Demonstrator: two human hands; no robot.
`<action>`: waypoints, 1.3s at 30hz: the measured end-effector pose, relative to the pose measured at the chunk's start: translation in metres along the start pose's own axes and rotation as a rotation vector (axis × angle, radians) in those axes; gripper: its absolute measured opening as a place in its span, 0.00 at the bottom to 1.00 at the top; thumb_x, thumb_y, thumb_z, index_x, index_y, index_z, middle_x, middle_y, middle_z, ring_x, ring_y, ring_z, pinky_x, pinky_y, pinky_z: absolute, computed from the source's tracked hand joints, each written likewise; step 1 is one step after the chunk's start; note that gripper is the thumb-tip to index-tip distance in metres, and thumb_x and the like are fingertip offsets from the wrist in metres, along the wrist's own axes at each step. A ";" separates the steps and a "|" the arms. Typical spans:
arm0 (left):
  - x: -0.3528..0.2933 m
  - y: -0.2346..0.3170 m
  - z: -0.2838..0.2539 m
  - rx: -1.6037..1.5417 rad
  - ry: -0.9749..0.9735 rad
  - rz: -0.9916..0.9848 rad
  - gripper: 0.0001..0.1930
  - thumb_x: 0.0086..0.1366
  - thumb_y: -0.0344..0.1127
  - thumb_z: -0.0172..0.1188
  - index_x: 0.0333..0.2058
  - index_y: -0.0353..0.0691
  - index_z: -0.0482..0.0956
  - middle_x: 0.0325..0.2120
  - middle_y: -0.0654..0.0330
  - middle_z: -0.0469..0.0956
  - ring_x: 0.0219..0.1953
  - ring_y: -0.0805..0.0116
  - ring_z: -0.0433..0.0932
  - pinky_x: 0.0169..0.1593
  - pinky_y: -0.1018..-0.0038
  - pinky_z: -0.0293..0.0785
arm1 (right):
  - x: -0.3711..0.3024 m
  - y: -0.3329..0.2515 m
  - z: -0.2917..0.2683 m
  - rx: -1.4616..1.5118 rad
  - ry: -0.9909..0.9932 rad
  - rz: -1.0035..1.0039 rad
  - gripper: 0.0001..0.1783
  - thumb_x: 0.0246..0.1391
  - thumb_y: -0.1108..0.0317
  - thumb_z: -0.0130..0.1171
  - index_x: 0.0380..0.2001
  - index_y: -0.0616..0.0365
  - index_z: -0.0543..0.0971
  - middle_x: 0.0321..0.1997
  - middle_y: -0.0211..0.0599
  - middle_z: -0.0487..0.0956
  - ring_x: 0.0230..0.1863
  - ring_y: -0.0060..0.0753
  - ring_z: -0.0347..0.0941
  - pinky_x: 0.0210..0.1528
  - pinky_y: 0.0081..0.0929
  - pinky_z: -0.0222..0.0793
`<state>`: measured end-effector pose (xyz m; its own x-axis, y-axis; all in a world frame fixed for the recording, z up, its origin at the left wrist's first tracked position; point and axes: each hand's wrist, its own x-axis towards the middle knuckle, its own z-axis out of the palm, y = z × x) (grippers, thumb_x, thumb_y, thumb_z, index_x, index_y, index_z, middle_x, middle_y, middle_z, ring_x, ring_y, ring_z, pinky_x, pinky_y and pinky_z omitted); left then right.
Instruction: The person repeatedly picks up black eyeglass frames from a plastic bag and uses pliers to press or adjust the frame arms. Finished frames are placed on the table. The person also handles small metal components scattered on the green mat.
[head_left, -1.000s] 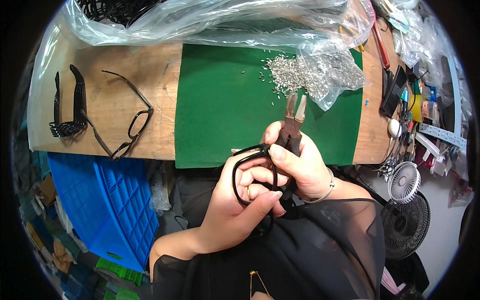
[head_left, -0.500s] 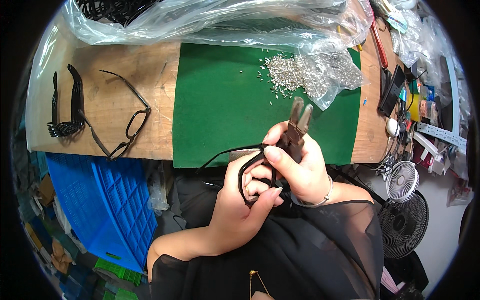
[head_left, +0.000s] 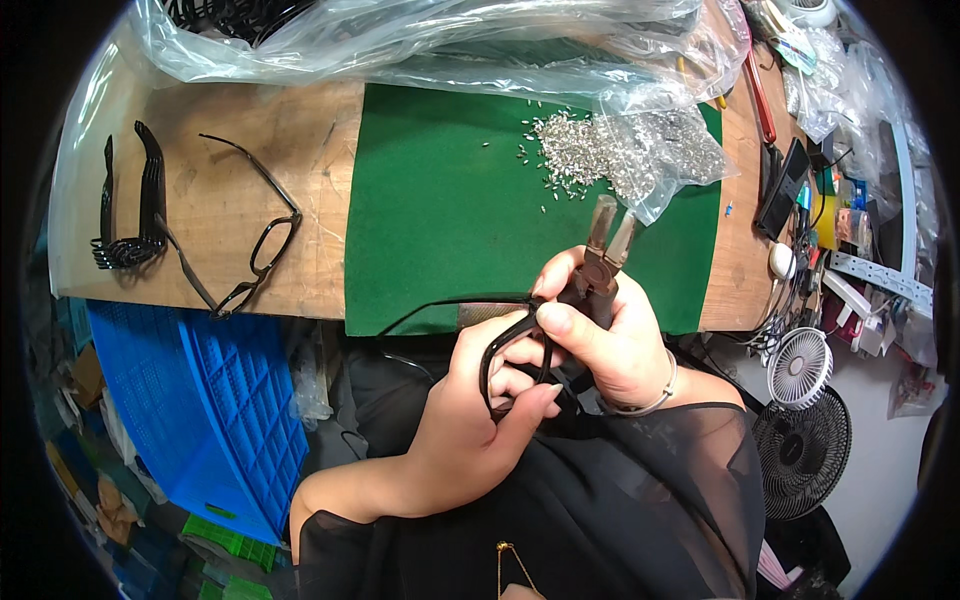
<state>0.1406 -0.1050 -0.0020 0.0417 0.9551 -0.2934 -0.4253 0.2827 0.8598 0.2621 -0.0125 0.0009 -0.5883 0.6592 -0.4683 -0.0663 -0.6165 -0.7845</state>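
Note:
My left hand (head_left: 475, 400) is closed round a black eyeglass frame (head_left: 487, 365), its thumb and fingers about one rim. One temple of the frame stretches out to the left over the mat's near edge. My right hand (head_left: 610, 335) grips a pair of pliers (head_left: 598, 265), whose jaws point away from me and stand apart with nothing between them. The right thumb and forefinger also pinch the frame near its hinge corner. Beyond the pliers, a heap of tiny silvery metal parts (head_left: 570, 150) spills from a clear plastic bag (head_left: 660, 160) on the green mat (head_left: 430, 220).
A stack of black eyeglass frames (head_left: 135, 250) and a single frame (head_left: 268, 250) lie on the wooden table (head_left: 230, 115) at left. A large plastic sheet (head_left: 420, 45) covers the far side. A blue crate (head_left: 200, 400) stands below left; small fans (head_left: 800, 368) and cables are at right.
The eyeglass frame has turned slightly in my hands, its temple now swinging further left. My right hand with the pliers has shifted a little right and toward me.

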 end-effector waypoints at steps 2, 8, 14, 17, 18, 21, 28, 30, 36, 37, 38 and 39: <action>0.000 -0.004 -0.001 0.087 -0.001 0.031 0.25 0.57 0.18 0.49 0.52 0.33 0.51 0.38 0.53 0.68 0.30 0.75 0.73 0.36 0.82 0.72 | 0.000 0.000 0.000 -0.004 0.006 0.006 0.08 0.52 0.72 0.54 0.35 0.60 0.68 0.28 0.27 0.69 0.24 0.14 0.63 0.26 0.13 0.62; 0.003 0.005 -0.002 -0.269 -0.058 -0.067 0.25 0.58 0.19 0.49 0.52 0.31 0.50 0.39 0.52 0.68 0.29 0.73 0.74 0.35 0.80 0.73 | -0.001 0.004 -0.006 0.156 -0.071 0.043 0.09 0.52 0.71 0.54 0.36 0.59 0.68 0.29 0.27 0.69 0.26 0.14 0.64 0.28 0.15 0.62; 0.001 0.008 -0.003 -0.343 -0.067 -0.122 0.25 0.58 0.20 0.49 0.52 0.31 0.50 0.39 0.50 0.68 0.29 0.73 0.75 0.35 0.80 0.73 | 0.000 0.008 -0.008 0.136 -0.082 0.006 0.10 0.53 0.70 0.54 0.36 0.59 0.68 0.29 0.26 0.70 0.30 0.13 0.64 0.32 0.15 0.63; 0.000 0.006 -0.003 -0.325 -0.068 -0.102 0.25 0.58 0.20 0.50 0.52 0.31 0.50 0.39 0.51 0.68 0.29 0.73 0.74 0.35 0.80 0.73 | 0.000 0.004 -0.010 0.076 -0.094 0.019 0.09 0.53 0.70 0.54 0.36 0.59 0.68 0.29 0.27 0.70 0.31 0.13 0.64 0.33 0.15 0.63; 0.000 0.006 -0.003 -0.323 -0.072 -0.107 0.25 0.58 0.20 0.50 0.52 0.31 0.50 0.39 0.51 0.68 0.30 0.74 0.74 0.35 0.80 0.73 | 0.001 0.004 -0.010 0.034 -0.095 0.005 0.09 0.53 0.70 0.54 0.36 0.60 0.68 0.29 0.27 0.70 0.30 0.13 0.64 0.32 0.15 0.63; 0.000 0.004 -0.003 -0.298 -0.065 -0.108 0.25 0.58 0.20 0.49 0.52 0.31 0.50 0.39 0.51 0.68 0.30 0.74 0.74 0.35 0.81 0.72 | -0.001 0.001 -0.012 -0.072 -0.099 -0.028 0.09 0.53 0.71 0.53 0.36 0.61 0.67 0.29 0.27 0.70 0.29 0.12 0.64 0.30 0.14 0.63; 0.000 0.001 0.001 -0.199 -0.065 -0.031 0.25 0.58 0.20 0.49 0.52 0.32 0.49 0.38 0.52 0.67 0.30 0.76 0.73 0.36 0.81 0.72 | -0.005 0.005 -0.004 -0.050 -0.008 -0.080 0.08 0.54 0.72 0.51 0.36 0.62 0.67 0.28 0.28 0.69 0.25 0.12 0.64 0.27 0.12 0.62; -0.001 0.001 0.001 -0.188 -0.056 -0.018 0.25 0.58 0.19 0.49 0.52 0.32 0.49 0.38 0.52 0.68 0.30 0.75 0.73 0.35 0.81 0.72 | -0.004 0.005 -0.006 -0.036 -0.040 -0.068 0.08 0.54 0.72 0.51 0.36 0.62 0.67 0.28 0.28 0.70 0.26 0.12 0.63 0.27 0.12 0.62; 0.000 0.005 -0.001 -0.283 -0.062 -0.087 0.25 0.58 0.19 0.49 0.52 0.32 0.50 0.39 0.51 0.68 0.29 0.74 0.74 0.35 0.81 0.72 | -0.002 0.002 -0.007 -0.042 -0.037 -0.023 0.10 0.54 0.68 0.52 0.36 0.61 0.68 0.30 0.28 0.70 0.30 0.14 0.65 0.33 0.15 0.63; 0.000 0.005 -0.002 -0.292 -0.062 -0.095 0.25 0.58 0.19 0.49 0.52 0.32 0.50 0.39 0.51 0.68 0.29 0.74 0.74 0.35 0.81 0.72 | -0.003 0.002 -0.008 -0.033 -0.044 -0.006 0.10 0.54 0.68 0.53 0.36 0.61 0.68 0.31 0.28 0.71 0.31 0.14 0.65 0.34 0.15 0.63; 0.000 0.005 -0.002 -0.294 -0.061 -0.092 0.25 0.58 0.19 0.49 0.52 0.32 0.50 0.39 0.51 0.68 0.29 0.74 0.74 0.35 0.81 0.72 | -0.003 0.001 -0.009 -0.023 -0.050 0.011 0.10 0.54 0.67 0.53 0.36 0.61 0.69 0.31 0.28 0.71 0.32 0.14 0.65 0.35 0.16 0.64; 0.000 0.005 -0.002 -0.295 -0.061 -0.090 0.25 0.58 0.19 0.49 0.52 0.32 0.50 0.39 0.51 0.68 0.29 0.74 0.74 0.35 0.81 0.72 | -0.003 0.002 -0.009 -0.026 -0.051 0.004 0.10 0.54 0.68 0.53 0.37 0.61 0.69 0.31 0.28 0.71 0.32 0.15 0.65 0.35 0.16 0.64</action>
<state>0.1372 -0.1034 0.0014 0.1412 0.9335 -0.3297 -0.6610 0.3368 0.6706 0.2713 -0.0115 -0.0027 -0.6289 0.6338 -0.4503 -0.0440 -0.6072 -0.7933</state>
